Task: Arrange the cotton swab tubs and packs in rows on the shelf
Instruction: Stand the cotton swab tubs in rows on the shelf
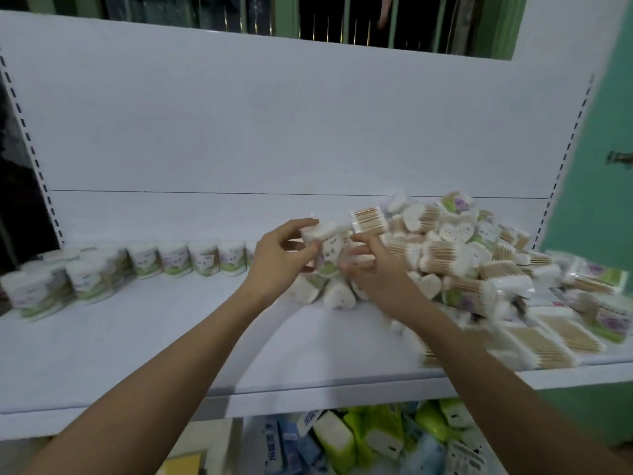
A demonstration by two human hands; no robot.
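On the white shelf (144,341) a row of cotton swab tubs (191,259) stands along the back left, with more tubs grouped at the far left (51,289). A loose heap of tubs and packs (455,255) covers the right side. My left hand (279,260) grips a white heart-shaped tub (329,245) lifted above the heap's left edge. My right hand (373,265) has its fingers curled on the same tub from the right. Flat packs of wooden swabs (551,337) lie near the front right edge.
The shelf's white back panel (274,132) rises behind. Slotted uprights (24,132) flank both sides. A green wall (603,200) stands at the right. Below the shelf's front edge lie green, white and blue packaged goods (370,437).
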